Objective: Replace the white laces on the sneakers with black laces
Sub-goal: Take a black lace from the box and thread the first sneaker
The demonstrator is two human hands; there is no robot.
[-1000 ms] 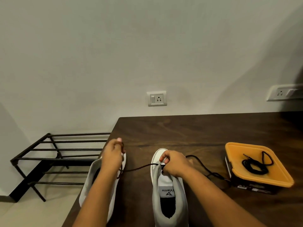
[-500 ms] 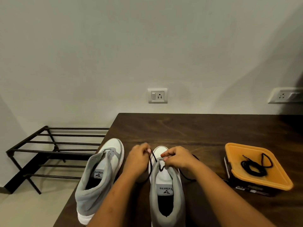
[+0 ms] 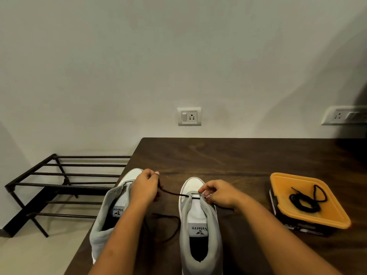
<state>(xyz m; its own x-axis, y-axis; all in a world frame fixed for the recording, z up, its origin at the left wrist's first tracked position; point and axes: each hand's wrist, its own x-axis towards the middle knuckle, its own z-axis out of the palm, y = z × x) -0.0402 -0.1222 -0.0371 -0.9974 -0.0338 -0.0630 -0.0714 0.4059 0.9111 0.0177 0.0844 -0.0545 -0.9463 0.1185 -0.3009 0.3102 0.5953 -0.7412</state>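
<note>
A slack loop of the black lace (image 3: 173,193) lies on the table (image 3: 238,159) left of the sneaker (image 3: 200,221). The lace crosses the sneaker's front eyelets. The right hand (image 3: 220,194), fingers curled, pinches it at the sneaker's right edge. The left hand (image 3: 145,187) pinches its other run left of the sneaker's toe, over a second sneaker (image 3: 107,215). Right of the sneaker, an orange lid (image 3: 335,217) holds a coiled lace (image 3: 303,201).

Two sneakers stand side by side on the near left of the tabletop (image 3: 228,159), toes toward the far wall. A lace (image 3: 172,193) runs from the left hand (image 3: 145,187), above the left sneaker (image 3: 107,213), to the right hand (image 3: 220,194) at the right sneaker (image 3: 198,219). Well right sits a box (image 3: 329,213) with a coiled lace (image 3: 303,201) on top. A rack (image 3: 59,183) stands on the floor to the left.
</note>
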